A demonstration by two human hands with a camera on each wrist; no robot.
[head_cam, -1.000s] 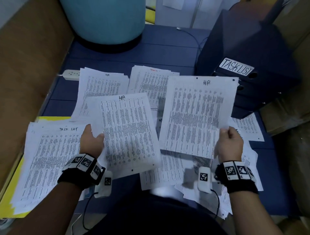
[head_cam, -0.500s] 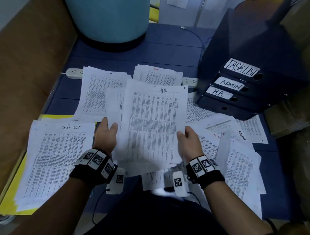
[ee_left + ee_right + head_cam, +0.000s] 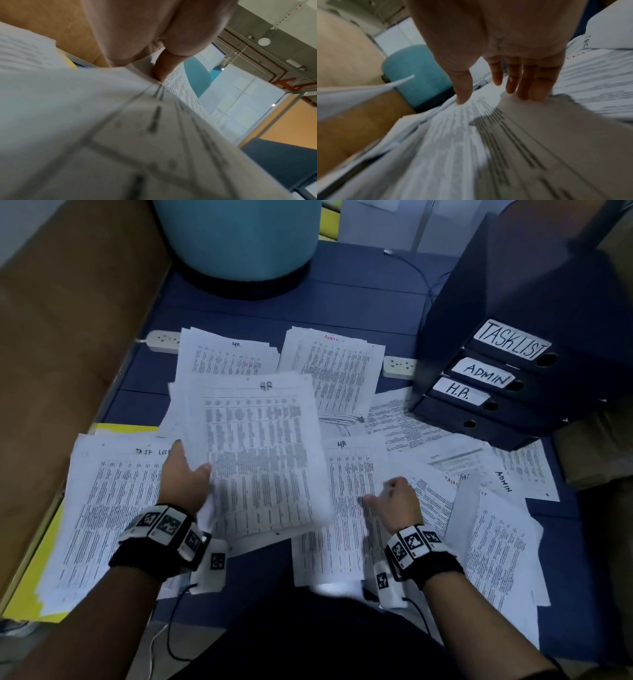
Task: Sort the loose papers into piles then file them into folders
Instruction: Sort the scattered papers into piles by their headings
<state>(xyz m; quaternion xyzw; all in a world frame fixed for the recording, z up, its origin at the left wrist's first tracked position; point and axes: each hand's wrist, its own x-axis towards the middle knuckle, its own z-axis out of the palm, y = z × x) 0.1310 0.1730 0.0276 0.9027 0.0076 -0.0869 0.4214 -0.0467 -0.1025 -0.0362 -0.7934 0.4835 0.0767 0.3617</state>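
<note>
The left hand (image 3: 183,479) grips a sheaf of HR sheets (image 3: 260,460) by its left edge, thumb on the printed face and fingers beneath; the left wrist view shows a finger (image 3: 163,67) pressed against the paper edge. The sheaf is lifted and tilted, overlapping the papers below. The right hand (image 3: 394,501) is released, its fingers extended and spread, fingertips (image 3: 529,93) resting on a flat HR sheet (image 3: 346,508) at about 3 o'clock from the held sheaf.

At 9 o'clock from the left hand lies the TASK LIST pile (image 3: 102,508), resting on a yellow folder (image 3: 37,587) whose edge shows beneath it. At 12 o'clock from the hands lie an HR pile (image 3: 226,354) and, to its right, an ADMIN pile (image 3: 339,364) headed in red. Loose unsorted sheets (image 3: 496,542) spread from 2 to 4 o'clock of the right hand, some marked ADMIN. At 1 o'clock stands a stack of dark blue binders (image 3: 507,392) labelled TASKLIST, ADMIN and H.R. from top to bottom, with an unlabelled one below.

All papers lie on a blue surface (image 3: 342,302); whether it is a bench or a floor mat cannot be told. A white power strip (image 3: 162,340) lies behind the piles, partly covered by them. A teal cylinder (image 3: 239,234) stands at 12 o'clock, and a brown panel (image 3: 68,337) borders the scene at 9 to 10 o'clock.
</note>
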